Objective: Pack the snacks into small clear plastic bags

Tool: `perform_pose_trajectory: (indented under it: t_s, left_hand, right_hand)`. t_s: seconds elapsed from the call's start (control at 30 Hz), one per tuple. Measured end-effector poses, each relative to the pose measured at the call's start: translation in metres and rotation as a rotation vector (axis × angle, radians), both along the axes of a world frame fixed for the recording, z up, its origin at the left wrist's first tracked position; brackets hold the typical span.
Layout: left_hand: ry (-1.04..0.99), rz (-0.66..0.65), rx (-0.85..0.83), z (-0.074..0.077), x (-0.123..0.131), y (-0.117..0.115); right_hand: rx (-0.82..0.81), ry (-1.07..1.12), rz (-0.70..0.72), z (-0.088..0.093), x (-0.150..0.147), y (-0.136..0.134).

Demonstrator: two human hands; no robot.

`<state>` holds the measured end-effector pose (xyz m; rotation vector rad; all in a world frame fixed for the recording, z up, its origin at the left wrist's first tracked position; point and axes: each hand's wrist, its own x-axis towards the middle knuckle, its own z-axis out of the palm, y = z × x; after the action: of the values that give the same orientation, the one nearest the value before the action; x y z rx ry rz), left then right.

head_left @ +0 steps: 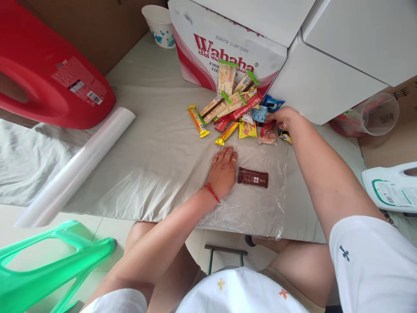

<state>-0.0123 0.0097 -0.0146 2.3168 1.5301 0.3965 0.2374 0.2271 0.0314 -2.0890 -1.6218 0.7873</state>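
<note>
My left hand [223, 171] lies flat, fingers stretched out, on a sheet of clear plastic film [257, 208] spread over the grey cloth. Just right of it, a dark brown wrapped snack bar [253, 178] rests on the film. At the right side of a snack pile, my right hand [284, 118] has its fingers curled in among the packets; what they hold, if anything, is hidden. Near those fingers are a blue packet [273, 103], a light blue packet [259, 114] and a clear packet with pinkish contents [268, 134]. Long bars with green ends [215, 106] and a red-wrapped bar [246, 106] lie farther left.
A white-and-red carton [198, 56] stands behind the pile, beside white cabinets [335, 74]. To the left are a roll of plastic film [81, 163], a red jug [65, 82] and a green stool [58, 265]. A paper cup [161, 30] stands at the back, a white bottle [395, 187] at right.
</note>
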Motion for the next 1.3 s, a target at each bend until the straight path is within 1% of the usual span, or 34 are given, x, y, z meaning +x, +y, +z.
perform_pose_trajectory:
  t_s: [0.1,0.17,0.2,0.27,0.33,0.4,0.47,0.5,0.53,0.57,0.6,0.67,0.7,0.77,0.87,0.93,1.0,1.07,1.2,1.23,1.3]
  left_hand:
    - [-0.005,-0.006,-0.001,0.0,-0.001,0.0]
    - [-0.01,-0.007,0.01,0.0,-0.001,-0.001]
    - [-0.013,-0.007,0.013,-0.001,-0.001,-0.001]
    - [-0.022,-0.007,0.01,-0.001,-0.001,-0.001]
    - [-0.044,-0.001,-0.003,-0.001,-0.001,0.001]
    - [-0.084,0.017,-0.012,-0.003,-0.002,0.004]
    - [-0.132,0.038,-0.019,-0.005,-0.003,0.009]
    - [-0.155,0.045,-0.02,-0.007,-0.004,0.011]
    - [-0.178,0.05,-0.018,-0.008,-0.005,0.014]
    - [-0.201,0.053,-0.012,-0.01,-0.006,0.016]
    - [-0.223,0.057,-0.004,-0.012,-0.008,0.018]
    - [-0.261,0.061,0.012,-0.015,-0.011,0.021]
    - [-0.276,0.063,0.018,-0.016,-0.012,0.022]
    - [-0.303,0.067,0.03,-0.017,-0.015,0.023]
    - [-0.347,0.089,0.078,-0.016,-0.017,0.025]
    - [-0.363,0.118,0.125,-0.013,-0.018,0.025]
    - [-0.368,0.14,0.171,-0.008,-0.018,0.025]
    - [-0.373,0.137,0.209,-0.003,-0.017,0.024]
    - [-0.397,0.128,0.25,0.005,-0.018,0.023]
    - [-0.397,0.136,0.248,0.006,-0.018,0.023]
    - [-0.378,0.145,0.228,0.009,-0.02,0.025]
  right_hand:
    - [-0.099,0.058,-0.107,0.005,-0.002,-0.007]
    - [-0.091,0.101,-0.147,0.01,-0.003,-0.012]
    - [-0.062,0.115,-0.169,0.014,-0.002,-0.014]
    - [0.062,0.131,-0.225,0.025,0.004,-0.023]
    - [0.263,0.147,-0.269,0.039,0.015,-0.037]
    - [0.437,0.208,-0.248,0.052,0.026,-0.059]
    - [0.483,0.29,-0.191,0.06,0.034,-0.088]
    - [0.45,0.325,-0.162,0.062,0.036,-0.105]
    - [0.381,0.353,-0.129,0.062,0.035,-0.122]
    - [0.285,0.375,-0.085,0.061,0.032,-0.139]
    - [0.155,0.401,-0.016,0.059,0.028,-0.156]
    - [-0.076,0.45,0.138,0.051,0.015,-0.184]
    - [-0.149,0.472,0.205,0.045,0.008,-0.194]
    - [-0.227,0.508,0.299,0.032,-0.004,-0.208]
    - [-0.267,0.486,0.365,0.011,-0.012,-0.214]
    - [-0.204,0.368,0.39,0.003,-0.011,-0.211]
    - [-0.1,0.239,0.418,0.001,-0.006,-0.206]
    - [-0.016,0.159,0.428,0.002,0.001,-0.199]
    - [0.159,-0.036,0.37,-0.001,0.01,-0.18]
    - [0.185,-0.095,0.371,-0.003,0.01,-0.175]
    - [0.184,-0.181,0.403,-0.01,0.008,-0.166]
